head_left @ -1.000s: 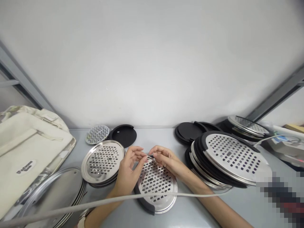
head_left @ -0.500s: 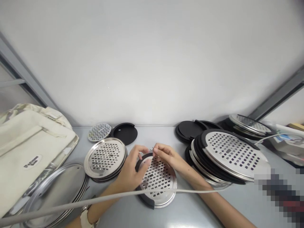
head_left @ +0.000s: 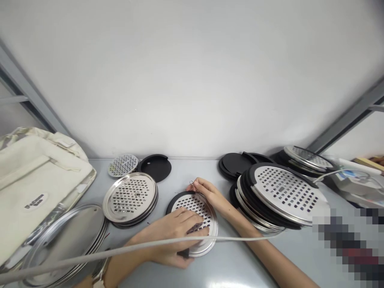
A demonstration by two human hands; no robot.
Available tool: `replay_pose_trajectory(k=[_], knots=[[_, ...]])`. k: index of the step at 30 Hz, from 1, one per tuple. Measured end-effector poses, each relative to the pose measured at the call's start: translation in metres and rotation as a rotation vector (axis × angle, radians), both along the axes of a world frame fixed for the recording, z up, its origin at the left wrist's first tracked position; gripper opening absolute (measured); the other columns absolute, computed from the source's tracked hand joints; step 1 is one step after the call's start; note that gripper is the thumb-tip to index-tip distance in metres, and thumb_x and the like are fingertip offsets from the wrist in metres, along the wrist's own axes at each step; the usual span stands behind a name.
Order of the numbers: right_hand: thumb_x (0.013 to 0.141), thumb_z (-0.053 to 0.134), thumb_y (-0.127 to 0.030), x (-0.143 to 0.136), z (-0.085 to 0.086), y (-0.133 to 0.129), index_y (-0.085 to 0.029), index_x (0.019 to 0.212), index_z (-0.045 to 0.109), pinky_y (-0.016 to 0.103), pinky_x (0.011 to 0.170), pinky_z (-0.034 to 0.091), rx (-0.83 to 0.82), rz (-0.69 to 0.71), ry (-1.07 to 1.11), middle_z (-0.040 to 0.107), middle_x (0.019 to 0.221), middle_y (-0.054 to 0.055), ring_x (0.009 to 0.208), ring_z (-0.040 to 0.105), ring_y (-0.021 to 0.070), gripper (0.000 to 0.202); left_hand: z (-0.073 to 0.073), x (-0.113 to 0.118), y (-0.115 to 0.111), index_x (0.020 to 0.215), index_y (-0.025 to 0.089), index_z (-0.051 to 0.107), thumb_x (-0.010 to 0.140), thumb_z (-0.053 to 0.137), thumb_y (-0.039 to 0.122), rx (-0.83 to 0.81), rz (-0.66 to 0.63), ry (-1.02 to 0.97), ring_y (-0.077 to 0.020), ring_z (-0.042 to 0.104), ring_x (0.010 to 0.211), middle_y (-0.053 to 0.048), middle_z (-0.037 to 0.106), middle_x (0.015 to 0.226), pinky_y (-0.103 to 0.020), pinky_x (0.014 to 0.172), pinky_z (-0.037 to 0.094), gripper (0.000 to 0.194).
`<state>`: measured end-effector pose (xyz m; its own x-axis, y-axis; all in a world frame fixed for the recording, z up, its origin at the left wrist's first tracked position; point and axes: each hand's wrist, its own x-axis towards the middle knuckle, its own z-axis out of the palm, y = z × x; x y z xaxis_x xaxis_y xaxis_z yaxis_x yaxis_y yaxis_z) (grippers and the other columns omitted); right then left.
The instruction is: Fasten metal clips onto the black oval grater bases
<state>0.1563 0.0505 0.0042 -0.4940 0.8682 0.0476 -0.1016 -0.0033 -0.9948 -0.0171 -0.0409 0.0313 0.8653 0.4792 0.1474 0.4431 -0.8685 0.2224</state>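
Note:
A round metal grater (head_left: 210, 234) with rows of raised holes and a black band along its left rim lies in front of me. My left hand (head_left: 180, 230) reaches across it from the left, fingers over the holed face and thumb at the near-left edge, gripping it. At the grater's far rim, the fingertips of my right hand (head_left: 207, 191) are pinched on a small metal ring (head_left: 192, 183). Part of the ring is hidden by the fingers. Whether it passes through the grater, I cannot tell.
Left of the grater sit a stack of holed metal discs (head_left: 130, 198) and plain metal lids (head_left: 72, 232). Black round covers (head_left: 156, 167) lie behind. A tall grater stack (head_left: 285, 192) stands right, a cream bag (head_left: 45, 180) far left. A white cable (head_left: 135, 249) crosses in front.
My left hand has come down from beside the ring onto the grater's face and near-left edge. My right hand stays pinched at the ring. The view has shifted slightly.

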Motion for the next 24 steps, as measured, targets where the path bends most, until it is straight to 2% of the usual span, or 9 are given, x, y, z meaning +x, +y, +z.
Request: replay_pose_trajectory(k=[4, 7, 10, 13, 17, 19, 21, 24], knots=[[0.082, 0.06, -0.051, 0.002, -0.001, 0.004, -0.019, 0.07, 0.054, 0.03, 0.077, 0.043, -0.077, -0.067, 0.028, 0.067, 0.085, 0.004, 0.083, 0.059, 0.0171, 0.034, 0.0, -0.004, 0.003, 0.125, 0.021, 0.05, 0.08, 0.051, 0.013, 0.073, -0.017, -0.043, -0.0304, 0.057, 0.108, -0.014, 0.062, 0.115, -0.045, 0.093, 0.043, 0.046], [0.078, 0.063, -0.052, 0.005, 0.001, 0.006, -0.019, 0.071, 0.055, 0.033, 0.083, 0.044, -0.142, -0.092, 0.057, 0.068, 0.087, 0.005, 0.089, 0.061, 0.0189, 0.035, -0.003, -0.011, 0.005, 0.122, 0.022, 0.052, 0.084, 0.05, 0.017, 0.157, 0.043, -0.174, -0.027, 0.058, 0.111, -0.013, 0.062, 0.118, -0.043, 0.094, 0.045, 0.039], [0.077, 0.065, -0.052, 0.005, 0.004, 0.004, -0.019, 0.072, 0.055, 0.035, 0.083, 0.045, -0.204, -0.011, 0.079, 0.069, 0.084, 0.005, 0.086, 0.064, 0.0198, 0.035, -0.006, -0.02, 0.01, 0.116, 0.018, 0.054, 0.087, 0.052, 0.023, 0.258, 0.227, -0.421, -0.0238, 0.061, 0.105, -0.014, 0.065, 0.112, -0.039, 0.088, 0.051, 0.03], [0.077, 0.064, -0.053, 0.004, 0.008, 0.002, -0.019, 0.072, 0.054, 0.033, 0.074, 0.046, -0.237, 0.057, 0.079, 0.068, 0.08, 0.004, 0.076, 0.063, 0.0189, 0.036, -0.004, -0.026, 0.015, 0.112, 0.018, 0.054, 0.089, 0.051, 0.023, 0.245, 0.393, -0.596, -0.0215, 0.064, 0.095, -0.011, 0.068, 0.101, -0.036, 0.084, 0.052, 0.024], [0.078, 0.063, -0.052, 0.004, 0.008, 0.004, -0.02, 0.07, 0.056, 0.028, 0.071, 0.044, -0.09, -0.084, 0.072, 0.064, 0.076, 0.001, 0.074, 0.059, 0.0165, 0.034, 0.001, -0.026, 0.017, 0.109, 0.02, 0.056, 0.091, 0.051, 0.023, 0.256, 0.588, -0.743, -0.0191, 0.063, 0.094, -0.007, 0.067, 0.099, -0.031, 0.087, 0.049, 0.019], [0.079, 0.062, -0.051, 0.005, 0.009, 0.005, -0.02, 0.071, 0.057, 0.028, 0.075, 0.043, -0.013, -0.173, 0.073, 0.062, 0.076, 0.0, 0.076, 0.058, 0.016, 0.032, 0.002, -0.024, 0.018, 0.106, 0.021, 0.057, 0.092, 0.049, 0.026, 0.194, 0.728, -0.833, -0.0183, 0.062, 0.095, -0.005, 0.066, 0.1, -0.03, 0.088, 0.048, 0.017], [0.081, 0.061, -0.05, 0.006, 0.011, 0.005, -0.02, 0.072, 0.058, 0.029, 0.079, 0.044, 0.04, -0.224, 0.064, 0.062, 0.077, 0.001, 0.078, 0.058, 0.0162, 0.031, 0.003, -0.021, 0.019, 0.104, 0.022, 0.057, 0.093, 0.048, 0.03, 0.039, 0.832, -0.904, -0.018, 0.062, 0.096, -0.004, 0.064, 0.1, -0.03, 0.087, 0.048, 0.017], [0.082, 0.059, -0.05, 0.005, 0.013, 0.004, -0.021, 0.071, 0.059, 0.031, 0.079, 0.044, 0.092, -0.245, 0.041, 0.061, 0.075, 0.002, 0.076, 0.057, 0.0166, 0.032, 0.002, -0.016, 0.021, 0.103, 0.021, 0.055, 0.093, 0.047, 0.037, -0.196, 0.874, -0.946, -0.0182, 0.062, 0.097, -0.004, 0.064, 0.101, -0.03, 0.086, 0.047, 0.02]])
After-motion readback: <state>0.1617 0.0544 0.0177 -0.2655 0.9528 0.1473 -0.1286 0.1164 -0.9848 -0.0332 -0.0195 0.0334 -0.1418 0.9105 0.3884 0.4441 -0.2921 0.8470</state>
